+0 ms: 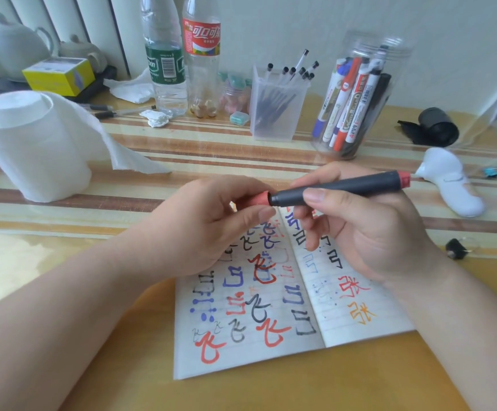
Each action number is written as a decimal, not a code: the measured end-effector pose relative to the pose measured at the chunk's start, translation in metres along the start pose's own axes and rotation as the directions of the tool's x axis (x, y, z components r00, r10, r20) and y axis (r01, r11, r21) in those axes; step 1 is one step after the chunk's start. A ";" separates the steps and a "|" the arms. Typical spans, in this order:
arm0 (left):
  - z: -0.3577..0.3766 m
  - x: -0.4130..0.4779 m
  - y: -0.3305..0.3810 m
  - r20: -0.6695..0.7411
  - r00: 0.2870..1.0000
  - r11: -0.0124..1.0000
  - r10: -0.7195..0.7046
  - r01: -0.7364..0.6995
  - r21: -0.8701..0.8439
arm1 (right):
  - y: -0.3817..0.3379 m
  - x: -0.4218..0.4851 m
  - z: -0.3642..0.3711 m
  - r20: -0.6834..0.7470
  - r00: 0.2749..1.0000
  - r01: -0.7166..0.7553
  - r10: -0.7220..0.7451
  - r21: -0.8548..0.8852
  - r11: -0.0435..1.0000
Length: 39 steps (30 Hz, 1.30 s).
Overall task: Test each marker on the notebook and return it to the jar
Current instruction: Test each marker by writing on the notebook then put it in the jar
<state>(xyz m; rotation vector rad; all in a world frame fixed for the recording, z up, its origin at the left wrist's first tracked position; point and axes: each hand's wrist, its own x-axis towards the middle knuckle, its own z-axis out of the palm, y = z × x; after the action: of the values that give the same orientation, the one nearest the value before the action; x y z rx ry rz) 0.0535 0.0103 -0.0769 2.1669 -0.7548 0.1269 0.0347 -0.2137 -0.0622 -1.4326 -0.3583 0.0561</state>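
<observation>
Two bare forearms reach in over the open notebook (250,321), its lined pages crowded with red, blue, black and orange test strokes. Just above its top edge the hands meet on one marker (336,187), a dark barrel with red ends held level. The right hand (368,229) grips the barrel between thumb and fingers, and the left hand (211,226) pinches the red cap (256,199) at the barrel's near end. The cap sits right at the joint, so this looks like uncapping before a test or recapping after one; I cannot tell which. If it is coming off, the next move needs a straight pull and then the tip brought down to a bare patch of page. If it is going on, it needs a firm push and a reach to the jar (356,96), which stands beyond the notebook to the right and holds more markers. The striped, glossy worktop (271,393) also carries a pen holder (276,105) and two bottles (182,54) beyond the notebook and a paper roll (31,143) off to its left, against a pale wall.
</observation>
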 end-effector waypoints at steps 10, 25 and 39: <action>-0.006 -0.003 0.005 0.047 0.998 0.998 0.052 -0.051 -0.025 | -0.001 0.001 -0.005 0.049 0.998 0.023 -0.024 0.016 1.000; -0.009 -0.004 -0.001 0.096 0.986 0.874 -0.137 0.166 -0.456 | -0.006 0.002 -0.025 0.085 0.991 0.128 -0.102 -0.417 0.900; 0.006 0.000 0.002 -0.116 0.904 0.590 -0.412 0.167 -0.790 | 0.008 -0.003 0.013 0.292 0.821 0.525 -0.490 -0.722 0.450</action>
<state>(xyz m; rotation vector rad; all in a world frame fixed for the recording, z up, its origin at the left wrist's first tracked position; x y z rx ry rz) 0.0512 0.0046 -0.0792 1.3553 -0.1813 -0.0535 0.0296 -0.2009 -0.0690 -2.1368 -0.9314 -0.6618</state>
